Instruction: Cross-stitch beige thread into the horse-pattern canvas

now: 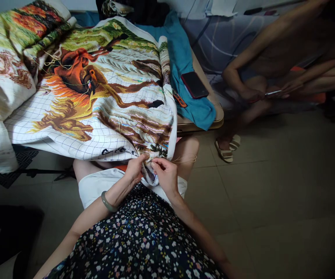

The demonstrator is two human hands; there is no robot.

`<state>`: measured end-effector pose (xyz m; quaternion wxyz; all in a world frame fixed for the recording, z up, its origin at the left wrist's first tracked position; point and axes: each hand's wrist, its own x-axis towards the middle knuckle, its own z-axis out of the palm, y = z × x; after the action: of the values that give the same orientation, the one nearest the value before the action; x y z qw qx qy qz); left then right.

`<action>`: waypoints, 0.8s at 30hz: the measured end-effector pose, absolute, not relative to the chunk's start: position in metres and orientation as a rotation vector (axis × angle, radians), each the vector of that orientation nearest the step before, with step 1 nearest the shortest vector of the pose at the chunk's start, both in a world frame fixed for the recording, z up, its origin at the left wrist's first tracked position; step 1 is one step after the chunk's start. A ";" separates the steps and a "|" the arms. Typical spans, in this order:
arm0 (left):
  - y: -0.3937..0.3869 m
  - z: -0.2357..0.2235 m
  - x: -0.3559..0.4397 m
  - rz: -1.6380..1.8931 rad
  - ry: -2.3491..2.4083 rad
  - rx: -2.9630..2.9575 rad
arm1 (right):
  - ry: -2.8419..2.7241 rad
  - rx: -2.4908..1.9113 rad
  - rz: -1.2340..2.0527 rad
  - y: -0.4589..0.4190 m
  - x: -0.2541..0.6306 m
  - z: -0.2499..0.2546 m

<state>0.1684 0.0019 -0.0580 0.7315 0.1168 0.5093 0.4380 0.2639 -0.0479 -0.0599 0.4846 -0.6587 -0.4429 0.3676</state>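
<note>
A large cross-stitch cloth with a horse picture and a printed grid spreads from the bed onto my lap. My left hand is closed on its near edge, thumb on top, below a dark green stitched patch. Right beside it, my right hand pinches at the cloth with thumb and forefinger together. What sits between those fingertips is too small to make out. Pale tan thread trails in loose loops to the right of this hand. More loose thread lies on the cloth's far left part.
A dark phone and orange-handled snips lie on the teal sheet at right. The cloth's right edge is rolled. Another person sits at right, holding a phone-like object. A black object stands at lower left.
</note>
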 end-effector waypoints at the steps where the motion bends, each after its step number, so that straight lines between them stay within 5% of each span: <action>1: 0.002 -0.058 0.168 0.962 1.125 0.255 | -1.085 -1.608 0.886 -0.048 0.264 -0.060; 24: -0.003 -0.065 0.166 0.865 1.015 0.217 | -1.407 -1.720 0.759 -0.057 0.276 -0.042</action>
<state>0.1656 -0.0025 -0.0650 0.7804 0.1005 0.4697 0.4003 0.2763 -0.0565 -0.0418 0.3865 -0.6755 -0.5526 0.2982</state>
